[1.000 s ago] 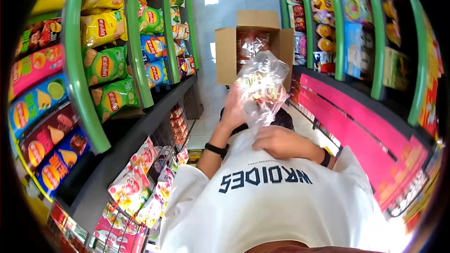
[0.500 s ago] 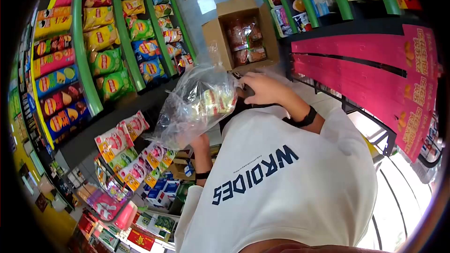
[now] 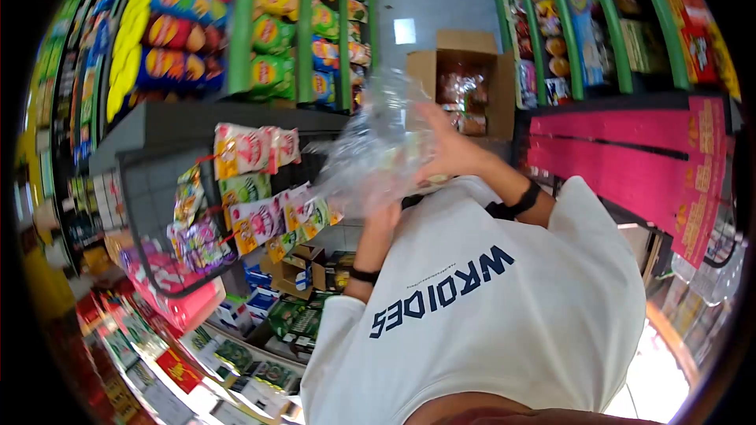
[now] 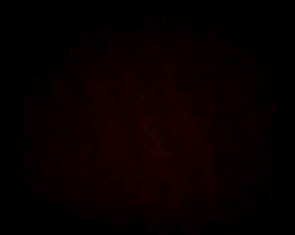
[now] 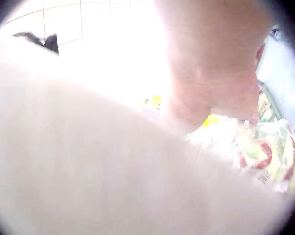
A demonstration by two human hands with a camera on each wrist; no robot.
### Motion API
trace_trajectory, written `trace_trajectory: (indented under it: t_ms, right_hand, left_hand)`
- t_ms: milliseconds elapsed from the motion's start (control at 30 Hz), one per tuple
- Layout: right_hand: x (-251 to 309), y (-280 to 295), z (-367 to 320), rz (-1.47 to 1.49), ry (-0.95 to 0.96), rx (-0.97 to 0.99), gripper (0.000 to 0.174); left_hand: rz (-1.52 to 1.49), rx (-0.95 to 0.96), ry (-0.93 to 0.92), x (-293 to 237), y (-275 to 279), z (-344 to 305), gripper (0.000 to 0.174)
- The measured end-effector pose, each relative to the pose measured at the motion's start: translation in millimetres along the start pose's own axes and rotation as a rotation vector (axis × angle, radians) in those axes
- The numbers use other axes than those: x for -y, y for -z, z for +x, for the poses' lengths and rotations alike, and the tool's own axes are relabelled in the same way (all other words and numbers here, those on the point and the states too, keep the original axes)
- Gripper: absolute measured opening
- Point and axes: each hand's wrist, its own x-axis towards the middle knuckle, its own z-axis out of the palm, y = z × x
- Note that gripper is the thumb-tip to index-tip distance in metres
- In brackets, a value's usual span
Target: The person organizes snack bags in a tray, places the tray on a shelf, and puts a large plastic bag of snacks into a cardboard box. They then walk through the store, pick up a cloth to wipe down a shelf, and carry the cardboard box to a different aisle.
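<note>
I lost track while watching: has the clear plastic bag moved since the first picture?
Yes, to the person's left. Judged against the cardboard box, the clear plastic bag overlapped its opening at first; now it is left of that opening.

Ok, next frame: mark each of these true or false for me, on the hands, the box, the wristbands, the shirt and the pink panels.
1. The left hand and right hand are both at a clear plastic bag. True.
2. The cardboard box is closed. False: its flaps are open and packets show inside.
3. A black left band and a black right band are on the wrists. True.
4. The white shirt is plain. False: it has dark lettering.
5. The pink panels are on the person's left. False: they are on the right.
6. The left wrist view is almost entirely black. True.
</note>
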Motion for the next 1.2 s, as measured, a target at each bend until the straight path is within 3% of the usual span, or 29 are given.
trace_trajectory:
  t_ms: [67, 100, 133, 167, 233, 300, 333, 400, 467, 533, 600, 667, 700, 733, 767, 867, 933, 1033, 1067, 1133, 1167, 1200]
  right_hand:
    - [-5, 26, 0, 0.155, -0.043, 0.037, 0.125]
    - [15, 43, -1, 0.326, -0.126, 0.093, 0.117]
    - [36, 60, -6, 0.495, -0.217, 0.150, 0.109]
    - [21, 71, -12, 0.264, -0.225, 0.121, 0.098]
    - [-26, 93, -32, 0.159, -0.288, -0.033, 0.074]
    - [2, 99, -28, 0.089, -0.251, -0.312, 0.050]
    - [12, 100, -23, 0.082, -0.243, -0.309, 0.050]
    - [27, 103, -5, 0.401, -0.275, -0.490, 0.038]
    - [30, 99, 15, 0.442, -0.257, -0.583, 0.030]
    - [11, 104, 36, 0.558, -0.290, -0.669, 0.022]
    - [17, 99, 66, 0.550, -0.250, -0.825, 0.010]
    - [-21, 110, 87, 0.337, -0.290, -0.855, 0.011]
    - [-23, 112, 106, 0.571, -0.266, -0.924, 0.010]
    - [-22, 119, 122, 0.656, -0.135, -0.910, 0.012]
    - [-26, 128, 141, 0.827, -0.166, -0.932, 0.017]
    - [-46, 169, 200, 1.076, 0.036, -0.847, 0.022]
    - [-68, 195, 241, 1.159, 0.045, -0.883, 0.031]
    - [-76, 243, 305, 1.275, 0.048, -0.922, 0.045]
    - [-82, 256, 327, 1.287, 0.064, -0.950, 0.045]
    - [-95, 294, 371, 1.367, 0.100, -0.819, 0.047]
    - [-64, 319, 396, 1.369, 0.063, -0.810, 0.050]
    - [-71, 338, 420, 1.360, 0.071, -0.831, 0.050]
  left_hand:
    - [0.199, 0.019, 0.114, 4, -69, 26, 0.019]
    - [0.299, 0.037, 0.170, 7, -104, 39, 0.023]
    - [0.766, 0.285, -0.044, -1, -128, 50, 0.021]
    - [1.236, 0.522, -0.266, -12, -157, 56, 0.020]
    - [0.832, 0.519, -0.171, 1, -196, 61, 0.015]
    - [0.852, 0.538, -0.226, -8, -230, 69, 0.013]
    - [0.887, 0.573, -0.271, -11, -241, 77, 0.012]
    - [0.891, 0.564, -0.260, -11, -251, 101, 0.013]
    - [0.898, 0.570, -0.229, -10, -250, 132, 0.014]
    - [0.847, 0.548, -0.365, -3, -244, 175, 0.017]
    - [0.930, 0.522, -0.269, -12, -238, 218, 0.020]
    - [0.991, 0.366, -0.376, -37, -271, 232, 0.020]
    - [0.793, 0.449, -0.173, -14, -249, 282, 0.021]
    - [0.729, 0.362, -0.051, -31, -271, 289, 0.014]
    - [0.671, 0.262, 0.075, -48, -291, 294, 0.009]
    - [0.648, 0.301, 0.102, -42, -292, 380, 0.012]
    - [0.626, 0.277, 0.098, -41, -297, 434, 0.014]
    - [0.838, 0.501, 0.205, -55, -304, 525, 0.012]
    - [0.861, 0.521, 0.218, -65, -320, 540, 0.012]
    - [0.932, 0.463, 0.335, -82, -362, 568, 0.017]
    - [0.943, 0.735, 0.116, -71, -359, 603, 0.032]
    - [0.940, 0.755, 0.126, -79, -387, 614, 0.032]
